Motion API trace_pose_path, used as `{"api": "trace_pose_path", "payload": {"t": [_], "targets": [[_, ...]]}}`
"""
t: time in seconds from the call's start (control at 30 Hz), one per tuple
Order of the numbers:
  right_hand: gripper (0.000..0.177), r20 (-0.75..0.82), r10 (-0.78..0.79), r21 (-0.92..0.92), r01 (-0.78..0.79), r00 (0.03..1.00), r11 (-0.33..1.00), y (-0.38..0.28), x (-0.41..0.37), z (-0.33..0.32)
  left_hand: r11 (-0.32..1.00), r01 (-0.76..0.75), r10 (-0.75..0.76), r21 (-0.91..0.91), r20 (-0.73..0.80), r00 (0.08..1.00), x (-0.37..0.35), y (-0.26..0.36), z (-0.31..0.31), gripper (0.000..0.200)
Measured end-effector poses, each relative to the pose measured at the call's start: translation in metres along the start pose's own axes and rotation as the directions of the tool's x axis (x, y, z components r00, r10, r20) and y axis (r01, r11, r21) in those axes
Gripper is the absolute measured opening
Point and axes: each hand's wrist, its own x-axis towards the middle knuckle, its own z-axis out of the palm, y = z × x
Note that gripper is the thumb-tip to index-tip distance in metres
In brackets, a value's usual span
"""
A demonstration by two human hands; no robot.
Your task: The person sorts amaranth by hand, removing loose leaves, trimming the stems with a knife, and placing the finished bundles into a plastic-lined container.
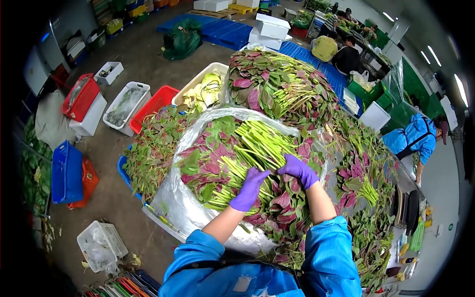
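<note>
A clear plastic bag [170, 190] lies open in front of me, filled with red amaranth, its pale green stems [262, 143] bunched beside purple-and-green leaves. My left hand [251, 189], in a purple glove, is closed on an amaranth bunch [282, 200] at the near side of the bag. Opposite it, my right hand [300, 171], gloved alike, grips the same bunch; its thumb points toward the left thumb. Leaves hide most of the fingertips. Behind the bag rises another large heap of amaranth [277, 84].
Loose amaranth [363, 183] covers the table on the right. More greens [153, 148] fill a blue crate at left. A cream basket [215, 69] and a red crate [157, 101] stand beyond. A co-worker in a blue smock [408, 138] bends at the right.
</note>
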Motion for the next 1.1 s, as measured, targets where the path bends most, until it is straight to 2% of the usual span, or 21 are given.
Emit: {"api": "trace_pose_path", "payload": {"t": [0.03, 0.07, 0.1, 0.13, 0.2, 0.27, 0.3, 0.33, 0.37, 0.4, 0.47, 0.5, 0.53, 0.6, 0.67, 0.73, 0.8, 0.83, 0.97, 1.07, 1.1], "targets": [[0.061, 0.017, 0.017, -0.099, -0.015, 1.000, 0.995, -0.010, -0.004, 0.006, 0.989, 0.010, 0.002, -0.149, 0.081, 0.997, -0.001, 0.002, 0.006, 0.043], [0.063, 0.033, 0.037, -0.197, -0.030, 0.999, 0.980, -0.016, -0.007, 0.014, 0.959, 0.046, 0.017, -0.281, 0.219, 0.976, 0.025, -0.025, -0.016, 0.041], [0.072, -0.021, -0.012, -0.432, 0.001, 1.000, 0.902, -0.021, -0.011, 0.029, 0.953, 0.047, -0.004, -0.298, 0.143, 0.990, 0.020, -0.021, -0.009, 0.042], [0.083, 0.035, 0.008, -0.567, 0.013, 0.999, 0.823, -0.022, -0.015, 0.044, 0.948, 0.049, -0.029, -0.314, 0.069, 0.997, 0.015, -0.018, -0.002, 0.042], [0.086, 0.057, -0.200, -0.636, 0.190, 0.978, 0.748, -0.001, -0.012, 0.064, 0.939, 0.152, -0.182, -0.310, -0.070, 0.981, 0.006, -0.012, 0.000, 0.046], [0.086, 0.114, -0.252, -0.596, 0.269, 0.961, 0.757, 0.005, -0.010, 0.049, 0.926, 0.205, -0.219, -0.317, -0.009, 0.976, 0.012, -0.017, -0.009, 0.047], [0.082, 0.112, -0.180, -0.345, 0.208, 0.977, 0.915, 0.010, -0.006, 0.036, 0.947, 0.102, -0.123, -0.305, -0.049, 0.991, 0.011, -0.019, -0.005, 0.045], [0.079, 0.131, -0.111, -0.068, 0.121, 0.985, 0.990, 0.012, -0.001, 0.025, 0.944, 0.147, -0.144, -0.294, 0.033, 0.989, 0.008, -0.018, -0.005, 0.040], [0.069, 0.009, 0.050, -0.106, -0.049, 0.999, 0.993, -0.003, -0.006, 0.014, 0.978, 0.082, -0.078, -0.190, 0.030, 0.997, 0.000, -0.011, 0.003, 0.038], [0.057, 0.004, -0.015, -0.110, 0.015, 1.000, 0.994, 0.016, 0.003, 0.003, 0.996, 0.016, -0.013, -0.084, 0.037, 0.999, -0.008, -0.008, 0.008, 0.037], [0.050, 0.008, -0.206, -0.394, 0.193, 0.978, 0.899, 0.019, 0.005, -0.009, 0.945, -0.207, 0.180, 0.255, 0.127, 0.975, -0.004, -0.027, -0.007, 0.039], [0.050, 0.005, -0.204, -0.393, 0.189, 0.979, 0.900, 0.022, 0.007, -0.013, 0.994, 0.018, -0.024, 0.106, 0.050, 0.998, -0.014, -0.029, -0.008, 0.041], [0.048, 0.006, -0.257, -0.448, 0.232, 0.966, 0.863, 0.027, 0.010, -0.015, 1.000, -0.007, 0.007, 0.003, 0.073, 0.997, -0.023, -0.033, -0.005, 0.035], [0.046, 0.008, -0.309, -0.499, 0.272, 0.951, 0.823, 0.027, 0.013, -0.018, 0.932, 0.041, -0.061, -0.360, -0.044, 0.997, -0.047, -0.028, 0.008, 0.030], [0.055, 0.178, -0.156, -0.548, 0.230, 0.972, 0.804, 0.020, 0.008, -0.013, 0.927, 0.014, -0.022, -0.376, -0.018, 1.000, -0.067, -0.025, 0.011, 0.029], [0.060, 0.303, -0.095, -0.424, 0.224, 0.948, 0.877, 0.001, -0.009, -0.004, 0.946, -0.070, 0.052, -0.315, -0.063, 0.997, -0.068, -0.032, 0.000, 0.028], [0.053, 0.319, -0.268, -0.427, 0.390, 0.909, 0.816, 0.006, -0.013, 0.010, 0.922, -0.017, -0.018, -0.387, -0.087, 0.996, -0.070, -0.022, 0.001, 0.027], [0.051, 0.283, -0.281, -0.457, 0.386, 0.917, 0.801, 0.009, -0.017, 0.014, 0.888, 0.038, -0.096, -0.457, -0.104, 0.990, -0.073, -0.019, 0.000, 0.026], [0.046, 0.216, -0.170, -0.658, 0.272, 0.961, 0.702, 0.029, -0.011, -0.008, 0.846, -0.002, 0.032, -0.533, 0.048, 0.998, -0.089, -0.017, -0.013, 0.023], [0.047, 0.232, -0.136, -0.682, 0.261, 0.963, 0.683, 0.014, -0.014, -0.002, 0.840, -0.014, 0.108, -0.542, 0.141, 0.984, -0.099, -0.004, -0.017, 0.022], [0.047, 0.300, -0.141, -0.570, 0.296, 0.944, 0.767, 0.006, -0.013, 0.003, 0.835, 0.022, 0.041, -0.549, 0.101, 0.994, -0.098, 0.002, -0.018, 0.020]]}}
